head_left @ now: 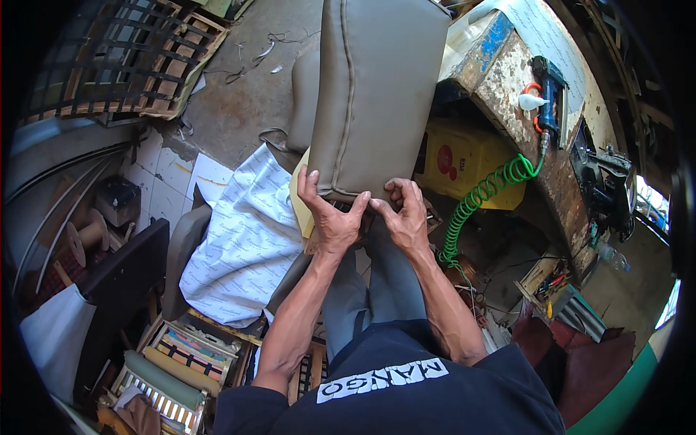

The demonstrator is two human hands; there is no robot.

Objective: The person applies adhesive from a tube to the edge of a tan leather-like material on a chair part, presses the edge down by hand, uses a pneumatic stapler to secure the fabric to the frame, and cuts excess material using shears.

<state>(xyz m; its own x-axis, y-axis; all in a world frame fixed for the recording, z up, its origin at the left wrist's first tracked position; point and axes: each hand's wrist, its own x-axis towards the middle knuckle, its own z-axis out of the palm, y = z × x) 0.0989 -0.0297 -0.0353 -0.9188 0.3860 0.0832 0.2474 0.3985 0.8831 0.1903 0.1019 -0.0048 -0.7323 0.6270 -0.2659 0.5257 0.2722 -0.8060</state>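
A taupe upholstered cushion (377, 94) with a piped seam stands in front of me, above my legs. My left hand (333, 214) grips its lower left corner, fingers up along the side and thumb at the bottom edge. My right hand (402, 214) holds the same bottom edge a little to the right, with curled fingers and its thumb close to my left thumb. A piece of yellow foam (301, 188) shows just left of the cushion. Behind it is another taupe padded piece (304, 94), partly hidden.
A worn workbench (500, 80) at right carries a pneumatic staple gun (549, 101) with green coiled hose (471, 217); a yellow container (449, 174) sits beneath. White printed fabric (232, 246) lies left. A webbed wooden frame (167, 65) is upper left; padded frames (167, 384) are lower left.
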